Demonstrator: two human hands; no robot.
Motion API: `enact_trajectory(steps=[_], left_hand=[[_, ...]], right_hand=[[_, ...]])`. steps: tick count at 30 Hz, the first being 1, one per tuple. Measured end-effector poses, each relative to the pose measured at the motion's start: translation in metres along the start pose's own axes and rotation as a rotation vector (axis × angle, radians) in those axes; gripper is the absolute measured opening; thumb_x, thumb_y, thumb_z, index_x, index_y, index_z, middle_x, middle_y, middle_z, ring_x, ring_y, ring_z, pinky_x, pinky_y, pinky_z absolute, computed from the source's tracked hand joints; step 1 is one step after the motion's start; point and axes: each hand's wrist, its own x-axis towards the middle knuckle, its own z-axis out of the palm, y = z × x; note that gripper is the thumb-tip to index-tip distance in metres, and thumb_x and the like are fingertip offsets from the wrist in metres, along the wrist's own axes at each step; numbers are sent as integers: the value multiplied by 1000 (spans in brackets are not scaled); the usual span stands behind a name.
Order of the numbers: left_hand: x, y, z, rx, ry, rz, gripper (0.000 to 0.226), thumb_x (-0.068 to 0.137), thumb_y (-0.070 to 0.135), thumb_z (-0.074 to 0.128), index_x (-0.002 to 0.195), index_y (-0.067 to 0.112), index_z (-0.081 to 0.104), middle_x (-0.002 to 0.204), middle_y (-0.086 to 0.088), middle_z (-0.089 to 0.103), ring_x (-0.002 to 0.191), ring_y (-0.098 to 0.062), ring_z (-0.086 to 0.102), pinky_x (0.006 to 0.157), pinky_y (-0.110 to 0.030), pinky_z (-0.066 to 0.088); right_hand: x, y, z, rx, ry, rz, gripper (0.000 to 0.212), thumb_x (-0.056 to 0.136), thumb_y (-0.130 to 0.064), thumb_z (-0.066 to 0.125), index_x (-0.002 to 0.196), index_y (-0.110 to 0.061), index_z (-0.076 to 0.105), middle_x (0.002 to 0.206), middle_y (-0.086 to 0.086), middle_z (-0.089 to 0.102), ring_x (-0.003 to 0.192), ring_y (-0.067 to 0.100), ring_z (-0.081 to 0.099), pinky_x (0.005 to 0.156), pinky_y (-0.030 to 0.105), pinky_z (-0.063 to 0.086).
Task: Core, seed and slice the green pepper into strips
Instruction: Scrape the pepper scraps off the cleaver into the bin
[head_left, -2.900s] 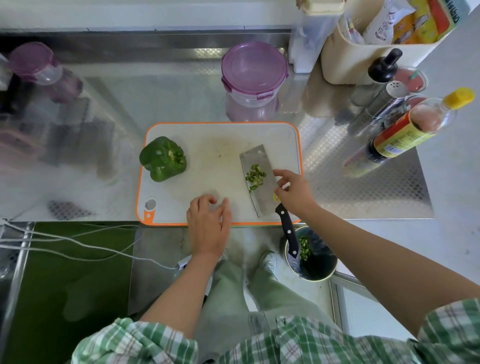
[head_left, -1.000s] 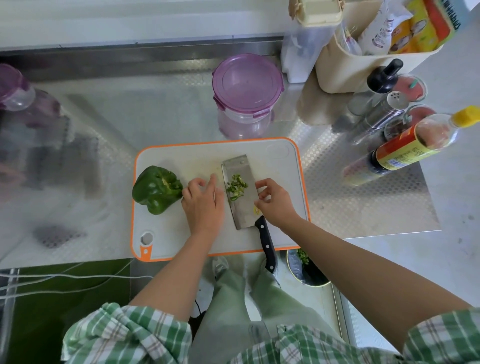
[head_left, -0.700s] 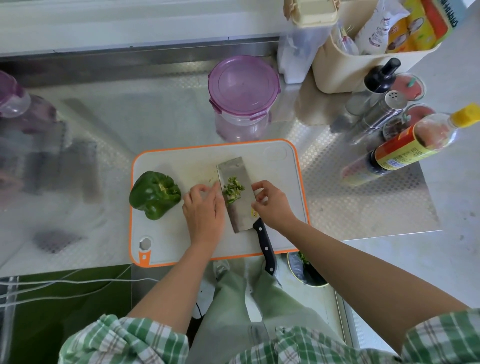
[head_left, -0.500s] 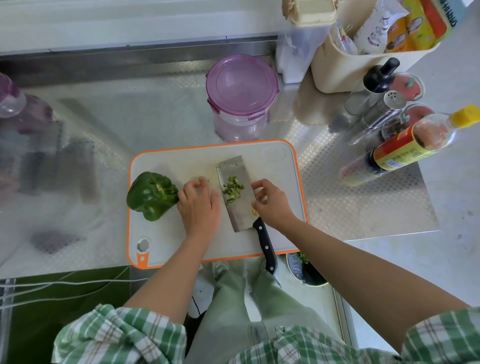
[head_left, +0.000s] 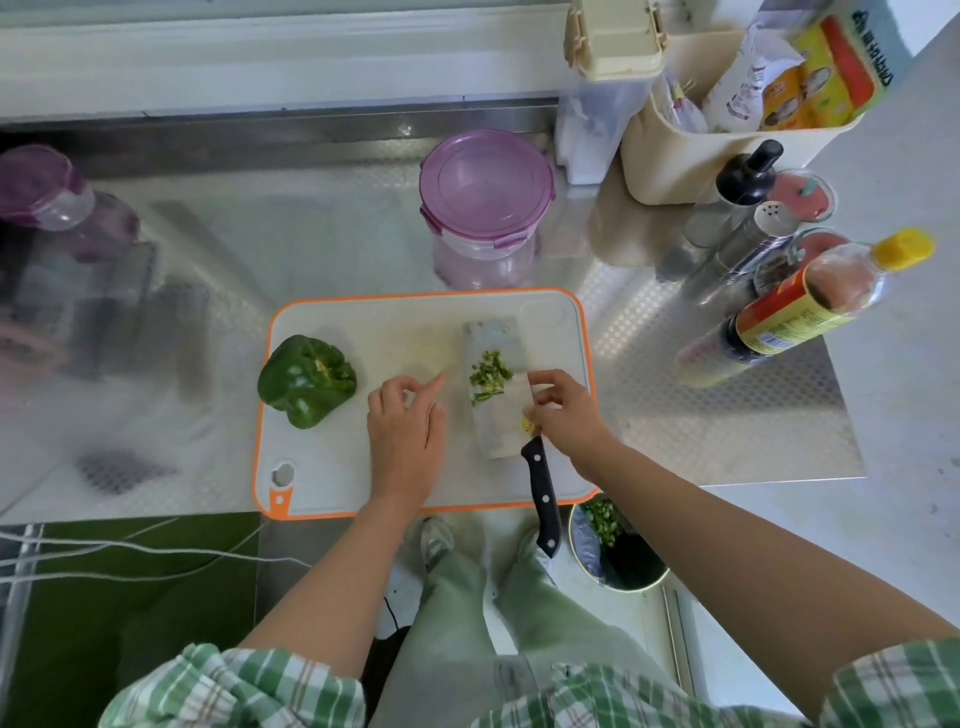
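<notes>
The green pepper (head_left: 306, 379) sits at the left end of the cutting board (head_left: 395, 332), left of centre frame, stem side toward the nearer left hand (head_left: 405, 431), fingers loose and empty, while the right hand (head_left: 563, 415) pinches the flat-lying cleaver (head_left: 501, 426).

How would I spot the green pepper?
Look for the white cutting board with the orange rim on the shiny metal counter. The green pepper sits at its left end. It's the only big, glossy, lumpy green thing; the green bits on the cleaver are tiny.
</notes>
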Motion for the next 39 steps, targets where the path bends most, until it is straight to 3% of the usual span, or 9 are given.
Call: enact_trajectory(steps=[4, 8, 16, 23, 28, 39], left_hand=[[-15, 14, 13, -13, -22, 37, 52, 90, 33, 33, 131, 19, 60, 112, -11, 50, 105, -29, 40, 92, -43, 41], [-33, 30, 26, -16, -53, 54, 54, 90, 34, 33, 133, 14, 58, 113, -13, 49, 105, -31, 40, 94, -46, 43], [-66, 60, 42, 15, -199, 258, 53, 91, 31, 29, 136, 18, 54, 113, -8, 48, 102, -27, 41, 90, -41, 42], [-102, 92, 72, 21, -293, 449, 46, 92, 29, 34, 127, 14, 59, 111, -11, 53, 99, -30, 46, 86, -42, 44], [-125, 115, 92, 34, -327, 547, 44, 93, 26, 38, 129, 9, 57, 115, -10, 53, 102, -28, 45, 91, -41, 42], [-183, 144, 143, 169, -499, 565, 45, 93, 34, 32, 121, 17, 63, 113, -8, 52, 102, -25, 44, 88, -43, 44]], right_hand=[[-16, 12, -22, 32, 4, -5, 33, 87, 8, 53, 112, -13, 60, 83, 7, 53, 74, 20, 54, 70, 34, 50], [-36, 30, -40, 65, 56, 18, 35, 86, 10, 51, 115, -8, 58, 82, 9, 50, 68, 18, 49, 59, 25, 43], [-95, 71, -78, 164, 234, 65, 33, 85, 5, 50, 108, -15, 61, 80, 11, 57, 72, 22, 55, 67, 33, 47], [-147, 108, -117, 238, 398, 126, 26, 85, 1, 49, 101, -15, 62, 76, 8, 57, 62, 18, 51, 59, 28, 43], [-175, 136, -148, 247, 412, 176, 24, 84, 0, 49, 92, -18, 63, 76, 9, 59, 65, 20, 50, 59, 28, 41], [-204, 210, -188, 280, 432, 344, 25, 89, -2, 46, 107, -12, 61, 83, 6, 61, 65, 17, 55, 58, 27, 47]])
